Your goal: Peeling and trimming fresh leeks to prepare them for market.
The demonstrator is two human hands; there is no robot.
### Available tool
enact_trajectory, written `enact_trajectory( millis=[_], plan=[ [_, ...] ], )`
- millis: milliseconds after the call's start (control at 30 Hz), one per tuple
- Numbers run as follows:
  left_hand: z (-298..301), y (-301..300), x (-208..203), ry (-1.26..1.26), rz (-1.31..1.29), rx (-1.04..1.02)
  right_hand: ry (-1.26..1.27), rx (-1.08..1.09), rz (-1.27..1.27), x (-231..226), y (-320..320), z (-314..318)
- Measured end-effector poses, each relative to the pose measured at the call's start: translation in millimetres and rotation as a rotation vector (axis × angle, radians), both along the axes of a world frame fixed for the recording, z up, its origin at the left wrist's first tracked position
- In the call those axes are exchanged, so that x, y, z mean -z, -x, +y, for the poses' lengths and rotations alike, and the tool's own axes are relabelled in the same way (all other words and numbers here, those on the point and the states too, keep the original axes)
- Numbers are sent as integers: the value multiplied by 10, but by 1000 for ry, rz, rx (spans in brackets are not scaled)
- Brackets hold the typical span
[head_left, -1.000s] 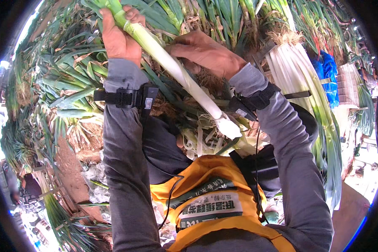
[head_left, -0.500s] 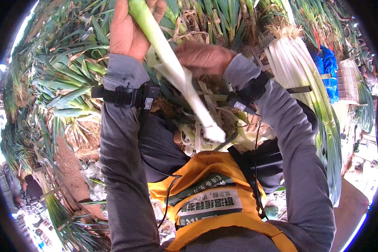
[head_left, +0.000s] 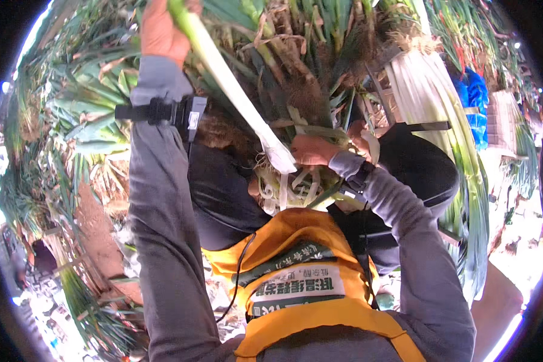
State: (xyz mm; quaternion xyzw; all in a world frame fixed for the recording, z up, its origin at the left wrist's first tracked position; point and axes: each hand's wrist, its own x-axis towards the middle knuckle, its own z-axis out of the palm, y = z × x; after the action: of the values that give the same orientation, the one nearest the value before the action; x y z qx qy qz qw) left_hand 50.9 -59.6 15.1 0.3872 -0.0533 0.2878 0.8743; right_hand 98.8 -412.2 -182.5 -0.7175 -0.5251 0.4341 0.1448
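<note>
A long leek (head_left: 228, 85), green at the top and white below, slants down from upper left toward the middle. My left hand (head_left: 163, 36) is wrapped round its green end, partly cut off by the picture's top edge. The white root end tilts down between my knees. Beside it, almost touching, is my right hand (head_left: 312, 149), with its fingers curled in. Whether something thin is between those fingers is too small to tell. Pale peeled strips (head_left: 311, 186) lie in a heap under the root end.
Untrimmed leeks (head_left: 289, 66) with brown roots are piled ahead. A tied bundle of cleaned white leeks (head_left: 425, 90) stands at my right, near blue plastic (head_left: 475, 108). More leeks (head_left: 93, 123) lie at left. My yellow apron (head_left: 301, 241) covers my lap.
My left hand has moved left and slightly up with the leek. My right hand, blurred near the leek's middle before, has come down and right to beside its root end.
</note>
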Motion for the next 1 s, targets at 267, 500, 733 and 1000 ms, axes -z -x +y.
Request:
enact_trajectory(
  millis=[267, 500, 733, 1000],
  plan=[
    [995, 493, 361, 241, 20, -206, -346, 490, 730, -1282, -21, 141],
    [675, 359, 711, 409, 149, -555, -447, 671, 669, -1528, 166, 81],
    [1203, 525, 893, 506, 335, -504, -501, 602, 684, -1743, 433, 418],
    [367, 66, 1014, 302, 536, -450, -381, 719, 541, -1845, 854, -214]
  ],
)
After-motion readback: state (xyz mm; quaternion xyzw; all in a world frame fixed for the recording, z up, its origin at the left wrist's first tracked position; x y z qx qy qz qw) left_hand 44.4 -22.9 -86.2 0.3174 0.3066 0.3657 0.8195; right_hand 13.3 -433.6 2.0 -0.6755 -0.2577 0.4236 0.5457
